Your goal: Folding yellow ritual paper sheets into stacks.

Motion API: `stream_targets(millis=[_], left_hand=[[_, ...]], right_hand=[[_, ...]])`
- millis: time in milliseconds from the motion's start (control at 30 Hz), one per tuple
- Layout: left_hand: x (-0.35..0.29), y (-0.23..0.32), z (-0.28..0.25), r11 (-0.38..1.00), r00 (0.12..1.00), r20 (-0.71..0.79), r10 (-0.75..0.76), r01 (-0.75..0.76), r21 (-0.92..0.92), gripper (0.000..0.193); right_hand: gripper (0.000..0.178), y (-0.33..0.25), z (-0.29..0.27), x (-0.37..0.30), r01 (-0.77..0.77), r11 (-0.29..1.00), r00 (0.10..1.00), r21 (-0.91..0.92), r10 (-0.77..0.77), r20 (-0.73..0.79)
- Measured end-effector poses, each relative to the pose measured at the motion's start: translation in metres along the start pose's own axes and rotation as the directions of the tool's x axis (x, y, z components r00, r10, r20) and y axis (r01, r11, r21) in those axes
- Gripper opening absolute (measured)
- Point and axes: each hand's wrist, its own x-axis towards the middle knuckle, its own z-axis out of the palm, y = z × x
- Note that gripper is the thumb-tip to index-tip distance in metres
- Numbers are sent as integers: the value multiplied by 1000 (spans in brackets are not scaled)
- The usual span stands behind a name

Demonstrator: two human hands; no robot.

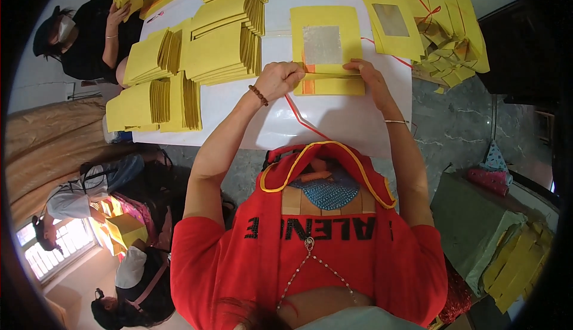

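Observation:
In front of me on the white table lies a yellow paper sheet (350, 22) with a silver foil rectangle and an orange patch. Its near part is raised in a crosswise fold. My left hand (282, 80) is closed at the fold's left end, thumb and fingertips pinching the paper. At the right end, my right hand (371, 78) holds the fold between its fingers. A red ribbon (304, 121) runs from beside my left hand toward the table's near edge. The underside of the fold is hidden.
Folded yellow paper stacks (221, 49) stand on the left. Another foil-marked yellow sheet (412, 42) lies right, beside a heap of yellow paper pieces (447, 61). A person (89, 40) at far left handles yellow paper. A greenish covered box (465, 222) stands right of me.

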Motion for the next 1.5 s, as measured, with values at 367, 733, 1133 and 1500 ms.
stream_targets(millis=[367, 733, 1133, 1500], left_hand=[[3, -7, 9, 991, 991, -123, -60, 44, -130, 21], [3, -32, 22, 914, 983, -142, -117, 51, -402, 24], [18, -34, 15, 964, 949, -202, 242, -211, 164, 44], [-27, -12, 19, 948, 931, -180, 317, -306, 84, 42]], right_hand=[[31, 14, 3, 2, -85, 996, 996, 29, 85, -19], [33, 25, 5, 8, -115, 982, 983, 149, 134, -124], [53, -16, -8, 18, 222, 794, 939, -566, -331, -95], [27, -13, -10, -19, 363, 712, 930, -601, -321, 181]])
